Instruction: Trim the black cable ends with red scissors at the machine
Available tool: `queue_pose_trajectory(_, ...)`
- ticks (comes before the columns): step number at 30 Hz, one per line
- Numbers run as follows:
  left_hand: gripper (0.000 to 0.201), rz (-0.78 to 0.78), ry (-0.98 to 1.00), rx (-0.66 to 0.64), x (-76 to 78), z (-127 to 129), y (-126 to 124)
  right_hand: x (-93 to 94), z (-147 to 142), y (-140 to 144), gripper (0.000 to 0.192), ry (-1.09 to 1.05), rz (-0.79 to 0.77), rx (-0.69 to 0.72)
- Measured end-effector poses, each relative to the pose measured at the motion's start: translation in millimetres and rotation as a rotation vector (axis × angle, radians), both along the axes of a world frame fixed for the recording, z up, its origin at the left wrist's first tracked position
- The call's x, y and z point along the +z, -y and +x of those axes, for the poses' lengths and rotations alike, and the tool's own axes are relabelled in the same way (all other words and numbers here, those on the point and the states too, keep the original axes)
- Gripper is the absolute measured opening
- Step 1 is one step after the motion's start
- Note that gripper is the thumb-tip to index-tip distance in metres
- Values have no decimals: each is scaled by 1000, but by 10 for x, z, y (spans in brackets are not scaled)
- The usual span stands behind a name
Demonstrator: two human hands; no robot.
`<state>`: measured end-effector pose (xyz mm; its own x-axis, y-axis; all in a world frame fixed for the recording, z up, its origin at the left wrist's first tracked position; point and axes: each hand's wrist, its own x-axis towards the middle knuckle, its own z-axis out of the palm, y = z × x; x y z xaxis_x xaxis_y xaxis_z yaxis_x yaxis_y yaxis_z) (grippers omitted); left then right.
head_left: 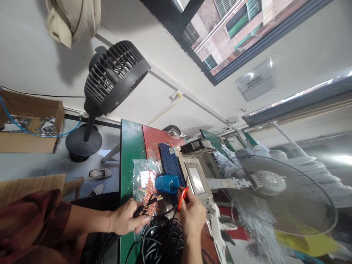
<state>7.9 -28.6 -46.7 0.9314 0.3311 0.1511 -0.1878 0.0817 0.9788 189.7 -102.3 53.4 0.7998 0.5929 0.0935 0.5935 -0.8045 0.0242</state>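
Note:
My left hand (128, 216) is closed around a bunch of black cables (140, 210); their stripped ends with thin coloured wires point to the right. In my right hand (193, 212) is an orange-handled tool (182, 199) that looks like small pliers. Its dark tip is at the mouth of a blue cylindrical cup (166, 183) lying on its side. Below and between both hands lies a coil of black cable (162, 240). Many red and yellow scraps (150, 189) are scattered on a clear plastic bag (137, 170) beside the cup.
A green table (128, 146) carries a red mat (154, 137), a dark blue slotted panel (169, 159) and a machine with a small screen (195, 179). One large fan (272, 183) stands at the right, a black fan (112, 77) at the left. A cardboard box (30, 143) and a wooden stool (33, 187) are at far left.

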Motion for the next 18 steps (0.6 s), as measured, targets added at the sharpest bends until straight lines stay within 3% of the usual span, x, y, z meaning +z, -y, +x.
queue_pose_trajectory(5, 36, -14, -10, -5, 8, 7, -7, -3, -61, -74, 27, -2, -156, -34)
queue_pose_trajectory(10, 39, 3, -14, -19, 8, -1, -16, 54, -20, -6, 30, -50, -54, -16)
queue_pose_trajectory(14, 42, 27, -72, -13, -23, -17, -3, 327, 166, 124, 37, -26, 215, -40)
queue_pose_trajectory(18, 44, 36, -130, -41, -20, -24, -11, 614, 451, 199, 40, 110, 198, -191)
